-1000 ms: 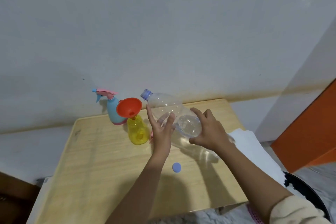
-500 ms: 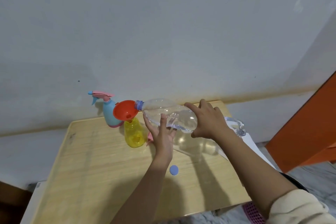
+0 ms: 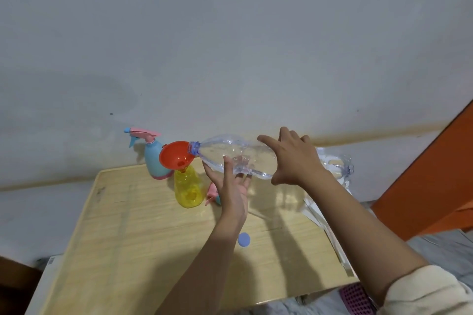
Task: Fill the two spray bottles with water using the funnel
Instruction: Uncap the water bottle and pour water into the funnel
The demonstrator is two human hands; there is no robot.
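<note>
Item: yellow spray bottle [image 3: 189, 190], table centre, funnel [image 3: 176, 155] seated in its neck — I judge filling barely begun. Blue spray bottle [image 3: 154, 158] at its 10 o'clock, sprayer still on. Right hand [image 3: 294, 161] grasps water bottle [image 3: 236, 155], tilted near level; left hand [image 3: 231, 183] cradles beneath, fingers loose

Pink sprayer head [image 3: 212, 193] mostly behind left hand [image 3: 234, 186]; water bottle [image 3: 235, 155] base behind right hand [image 3: 294, 158].

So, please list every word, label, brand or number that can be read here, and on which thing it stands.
None can be read.
Clear plastic water bottle: no label visible.
Blue spray bottle with pink trigger: no print visible.
Yellow spray bottle, orange funnel, round blue cap: plain.
</note>
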